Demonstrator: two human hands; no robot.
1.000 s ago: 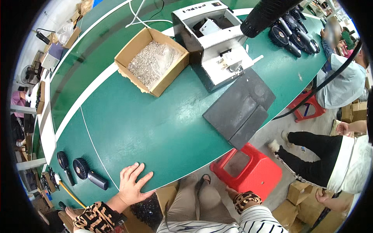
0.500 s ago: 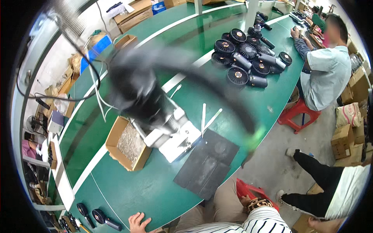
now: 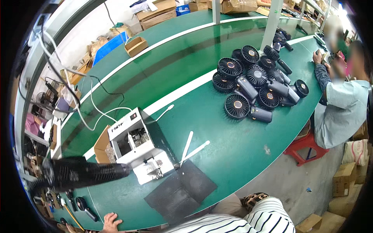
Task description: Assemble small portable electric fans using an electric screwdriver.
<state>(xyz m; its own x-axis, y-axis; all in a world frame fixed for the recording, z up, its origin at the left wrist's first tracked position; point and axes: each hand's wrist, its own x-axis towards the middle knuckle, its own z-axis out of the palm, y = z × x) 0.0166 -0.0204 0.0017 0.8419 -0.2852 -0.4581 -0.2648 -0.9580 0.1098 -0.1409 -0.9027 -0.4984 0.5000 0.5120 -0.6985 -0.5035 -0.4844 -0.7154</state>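
Note:
My left hand (image 3: 111,223) lies on the green table's near edge at the lower left, fingers spread, holding nothing. Next to it is a black handheld fan (image 3: 86,209). My right arm, in a striped sleeve with a patterned cuff (image 3: 254,199), is down by my lap; the fingers do not show. A black ribbed object (image 3: 87,174) hangs close to the camera on the left, covering part of the table. Past it stands a white box-shaped machine (image 3: 134,147) with small metal parts inside, and a black mat (image 3: 180,192) lies before it.
A heap of black handheld fans (image 3: 256,75) covers the table's far right. Two white strips (image 3: 196,149) lie by the mat. A cardboard box (image 3: 101,145) stands behind the machine. At right a co-worker (image 3: 345,108) sits on a red stool (image 3: 305,149); cartons (image 3: 344,178) are stacked on the floor.
The black ribbed object, blurred across the middle before, is now at the left, uncovering the machine. The view has shifted. A standing person at the right has left it. My left hand stays on the table.

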